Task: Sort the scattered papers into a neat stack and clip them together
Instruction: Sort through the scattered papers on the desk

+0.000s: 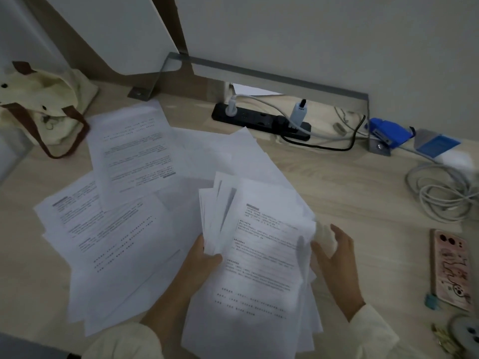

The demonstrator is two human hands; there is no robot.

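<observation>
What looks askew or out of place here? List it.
The held sheaf is fanned, its edges uneven, between the left hand and right hand. Loose papers lie overlapping at odd angles on the desk. One sheet sits behind the power strip.

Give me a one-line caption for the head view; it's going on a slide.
Both hands, left hand and right hand, gather a fanned bundle of papers above loose sheets on the desk.

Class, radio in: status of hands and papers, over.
Left hand gripping gathered sheets. Right hand open at their edge. Loose papers still scattered. No clip seen.
</observation>
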